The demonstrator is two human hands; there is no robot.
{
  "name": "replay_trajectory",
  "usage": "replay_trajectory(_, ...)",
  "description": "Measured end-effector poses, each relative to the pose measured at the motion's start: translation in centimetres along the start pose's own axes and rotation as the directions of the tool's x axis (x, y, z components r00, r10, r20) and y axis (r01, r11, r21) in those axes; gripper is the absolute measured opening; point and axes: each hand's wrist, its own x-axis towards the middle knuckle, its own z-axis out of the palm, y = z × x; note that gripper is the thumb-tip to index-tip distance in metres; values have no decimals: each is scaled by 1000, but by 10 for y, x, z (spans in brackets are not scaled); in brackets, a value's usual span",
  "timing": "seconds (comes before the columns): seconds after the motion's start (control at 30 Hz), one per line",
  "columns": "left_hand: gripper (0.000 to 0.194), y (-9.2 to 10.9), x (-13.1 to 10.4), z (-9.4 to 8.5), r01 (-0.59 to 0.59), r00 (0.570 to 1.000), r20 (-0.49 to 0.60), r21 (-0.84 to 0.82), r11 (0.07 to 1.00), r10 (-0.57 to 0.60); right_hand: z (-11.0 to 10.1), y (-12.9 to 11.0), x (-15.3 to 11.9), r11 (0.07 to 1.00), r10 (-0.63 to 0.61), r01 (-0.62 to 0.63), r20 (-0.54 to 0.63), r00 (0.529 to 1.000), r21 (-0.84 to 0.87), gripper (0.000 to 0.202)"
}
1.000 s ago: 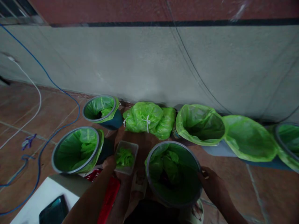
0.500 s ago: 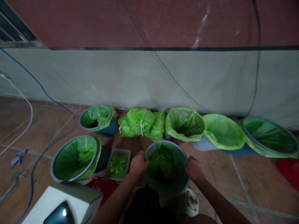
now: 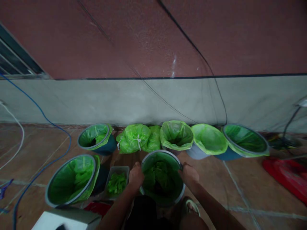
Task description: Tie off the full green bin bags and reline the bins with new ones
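My left hand [image 3: 136, 175] and right hand [image 3: 190, 174] grip a bin [image 3: 160, 152] of leaves [image 3: 161, 174] between them, liner [image 3: 173, 164] untied; tied bags [image 3: 136, 136] lie beyond both.

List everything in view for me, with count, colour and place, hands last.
Left bins: two, blue with grey rims, green-lined
Centre bin: one, grey-rimmed, between the hands
Right bins: three, green-lined, by the wall
Tied bags: at least two, green, by the wall
Clear tub: one, holding green leafy pieces, left of centre bin
White box: one, lower left
Red items: two, beside the box and far right
Purple item: one, left edge
Cables: one blue, one white, left; dark ones on the wall
Barred window: one, upper left
Sandalled foot: one, below centre bin
Hands: two, left and right, on centre bin's rim
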Motion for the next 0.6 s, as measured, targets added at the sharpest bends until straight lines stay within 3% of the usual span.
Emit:
replay_trajectory(0.1, 25, -2, 0, -20, -65, 997, -59, -147, 987, 57, -19, 18, 1, 979, -113, 120, -47, 992, 167, 26)
replay_trajectory(0.17, 30, -1, 3, -34, -129, 991, -85, -345, 930, 106, -37, 30, 8, 925, -172, 194, -95, 981, 327, 33)
replay_trajectory(0.23, 43, 0, 8, -43, -187, 982, -131, -575, 797, 135, -56, 39, 22, 872, -159, 201, -130, 979, 446, 38)
replay_trajectory(0.3, 52, 0, 13, -44, -212, 977, -184, -739, 639, 110, -74, 42, 46, 846, -59, 128, -148, 987, 518, 41)
replay_trajectory(0.4, 44, -7, 16, -29, -160, 984, -174, -816, 556, 29, -89, 36, 93, 823, 149, -60, -112, 982, 565, 44)
replay_trajectory(0.5, 32, -22, 12, -2, -80, 996, -89, -800, 594, 14, -85, 27, 135, 830, 239, -183, -40, 970, 527, 48)
replay_trajectory(0.6, 27, -38, 2, 26, -19, 999, 9, -760, 650, 39, -70, 25, 158, 849, 265, -230, -6, 964, 477, 48)
